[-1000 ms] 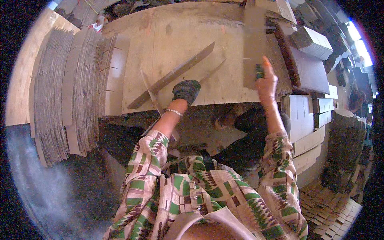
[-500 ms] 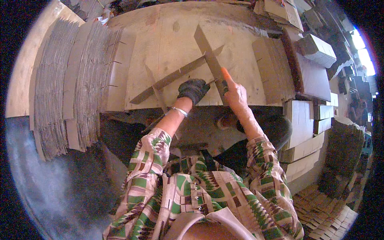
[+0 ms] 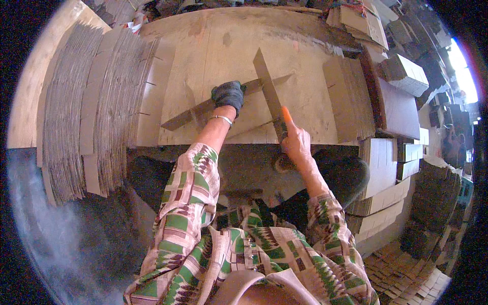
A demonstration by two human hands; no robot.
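Fingers (image 3: pixel 286 116) of our right hand (image 3: pixel 297 142) held the near end of a long, flat brown cardboard strip (image 3: pixel 268 81), which slanted over the pale plywood table (image 3: pixel 223 66) in the head view. Our left hand (image 3: pixel 227 96), in a dark grey glove (image 3: pixel 229 91), lay over a second brown cardboard strip (image 3: pixel 186 117) crossing the first; whether it gripped, we could not tell. A ridged brown cardboard stack (image 3: pixel 66 117) stood to our left.
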